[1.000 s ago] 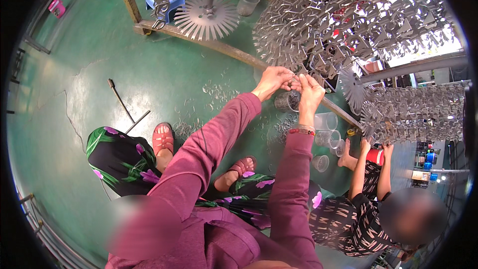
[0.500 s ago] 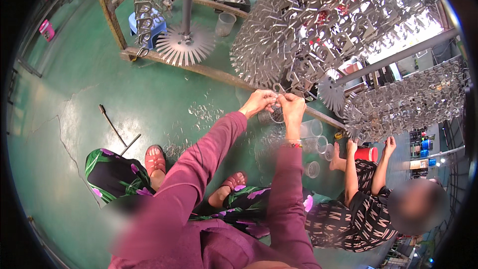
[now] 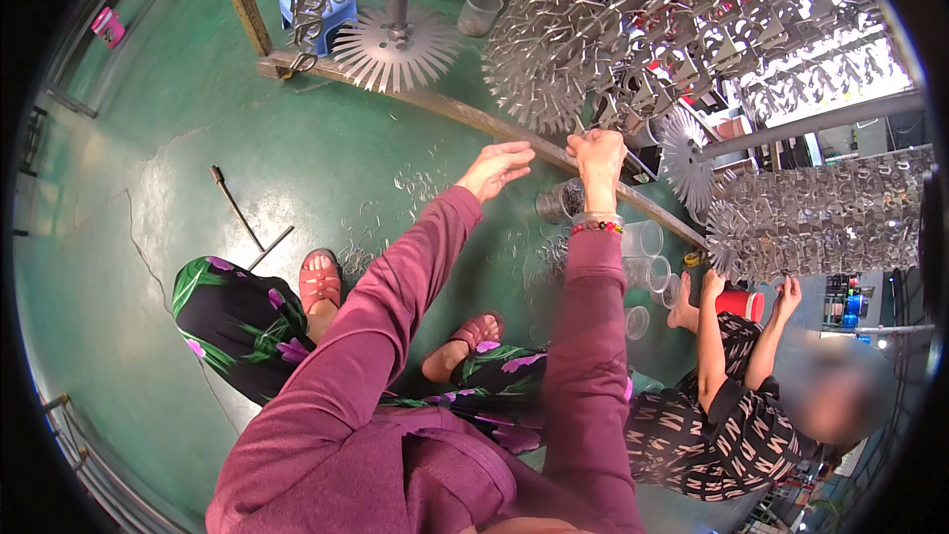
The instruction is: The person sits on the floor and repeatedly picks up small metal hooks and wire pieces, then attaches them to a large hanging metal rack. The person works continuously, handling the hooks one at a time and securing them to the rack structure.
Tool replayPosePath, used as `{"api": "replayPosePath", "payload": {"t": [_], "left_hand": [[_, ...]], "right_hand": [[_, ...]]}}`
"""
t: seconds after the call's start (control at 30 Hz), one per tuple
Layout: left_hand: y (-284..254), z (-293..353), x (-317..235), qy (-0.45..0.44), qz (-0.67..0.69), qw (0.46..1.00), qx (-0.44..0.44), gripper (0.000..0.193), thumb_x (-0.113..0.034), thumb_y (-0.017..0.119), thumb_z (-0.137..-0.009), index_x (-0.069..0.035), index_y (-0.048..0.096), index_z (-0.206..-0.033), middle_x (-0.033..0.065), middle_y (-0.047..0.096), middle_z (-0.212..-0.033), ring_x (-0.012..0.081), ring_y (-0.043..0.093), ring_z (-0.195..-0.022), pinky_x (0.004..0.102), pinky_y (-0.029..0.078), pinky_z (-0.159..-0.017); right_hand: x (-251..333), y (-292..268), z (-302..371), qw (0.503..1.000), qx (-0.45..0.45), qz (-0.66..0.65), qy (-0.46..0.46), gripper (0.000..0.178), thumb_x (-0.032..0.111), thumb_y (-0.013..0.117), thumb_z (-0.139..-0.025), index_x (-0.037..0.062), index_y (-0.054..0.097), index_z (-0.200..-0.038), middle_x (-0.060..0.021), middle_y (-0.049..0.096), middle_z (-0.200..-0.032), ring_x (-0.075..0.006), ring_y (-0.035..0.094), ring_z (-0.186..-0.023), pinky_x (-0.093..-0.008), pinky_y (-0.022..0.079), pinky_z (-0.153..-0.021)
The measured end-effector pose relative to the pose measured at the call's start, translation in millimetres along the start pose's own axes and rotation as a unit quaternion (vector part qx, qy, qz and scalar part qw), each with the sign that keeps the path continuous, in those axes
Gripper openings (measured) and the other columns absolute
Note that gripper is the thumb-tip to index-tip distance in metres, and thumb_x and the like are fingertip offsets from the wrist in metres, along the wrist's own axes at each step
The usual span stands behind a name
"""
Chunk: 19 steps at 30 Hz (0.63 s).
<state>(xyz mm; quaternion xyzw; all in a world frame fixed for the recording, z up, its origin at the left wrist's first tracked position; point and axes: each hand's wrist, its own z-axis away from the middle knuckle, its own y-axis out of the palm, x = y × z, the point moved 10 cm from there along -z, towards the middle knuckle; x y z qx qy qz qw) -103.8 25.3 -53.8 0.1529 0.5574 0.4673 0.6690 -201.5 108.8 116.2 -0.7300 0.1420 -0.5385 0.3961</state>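
My right hand (image 3: 597,158) is raised at the lower edge of a big rack of hanging silver metal hooks (image 3: 633,49). Its fingers are pinched together, and what they grip is hidden from view. To its left, apart from it, my left hand (image 3: 497,168) has its fingers stretched out, with nothing visible in them. A clear plastic tub (image 3: 560,200) holding small dark pieces stands just below my right hand. Loose thin metal pieces (image 3: 425,183) lie scattered on the green floor below my left hand.
A rusty metal frame bar (image 3: 465,124) runs across in front of me. A toothed metal disc (image 3: 397,49) on a post stands at upper left. Several clear cups (image 3: 643,237) sit by my right forearm. A co-worker (image 3: 712,405) sits at right; a T-shaped rod (image 3: 237,208) lies at left.
My hands were together on a small metal ring-shaped piece. They have parted: the right has gone up to the hooks, the left has drawn away and its fingers have straightened.
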Motion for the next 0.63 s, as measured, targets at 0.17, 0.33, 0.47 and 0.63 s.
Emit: {"api": "replayPosePath", "payload": {"t": [0.17, 0.33, 0.47, 0.63], "left_hand": [[5, -15, -32, 0.03, 0.084, 0.994, 0.062, 0.054, 0.006, 0.061, -0.08, 0.009, 0.038, -0.128, 0.019, 0.051, -0.124, 0.0219, 0.056, -0.107, 0.031, 0.049, -0.093], [3, -23, -43, 0.023, 0.051, 0.997, 0.052, 0.024, 0.002, 0.061, -0.082, 0.009, 0.055, -0.104, 0.0199, 0.058, -0.111, 0.0244, 0.061, -0.1, 0.0322, 0.052, -0.09], [2, -23, -44, 0.001, 0.02, 0.999, 0.028, 0.013, -0.003, 0.062, -0.083, 0.007, 0.062, -0.091, 0.0178, 0.064, -0.099, 0.0245, 0.063, -0.096, 0.0321, 0.052, -0.089], [6, -21, -43, -0.006, -0.089, 0.995, 0.032, 0.025, -0.01, 0.062, -0.085, 0.006, 0.06, -0.103, 0.0145, 0.064, -0.104, 0.0246, 0.063, -0.096, 0.0274, 0.053, -0.082]], "right_hand": [[12, 12, -18, 0.999, -0.007, 0.027, -0.015, 0.022, 0.007, 0.072, -0.07, -0.0036, 0.057, -0.057, -0.0146, 0.066, -0.063, -0.0188, 0.067, -0.06, -0.029, 0.051, -0.061], [2, 14, -30, 0.999, 0.019, 0.038, 0.015, 0.02, 0.009, 0.071, -0.07, -0.0048, 0.06, -0.062, -0.0157, 0.067, -0.065, -0.0197, 0.068, -0.064, -0.0296, 0.052, -0.063], [-8, 17, -37, 0.998, 0.023, 0.051, -0.006, 0.018, 0.007, 0.071, -0.07, -0.0069, 0.06, -0.064, -0.0162, 0.067, -0.067, -0.0204, 0.068, -0.065, -0.0312, 0.053, -0.062], [-9, 23, -36, 0.999, 0.05, -0.013, -0.007, 0.017, 0.005, 0.07, -0.071, -0.0096, 0.062, -0.07, -0.0185, 0.066, -0.07, -0.025, 0.068, -0.065, -0.0359, 0.055, -0.061]]}}
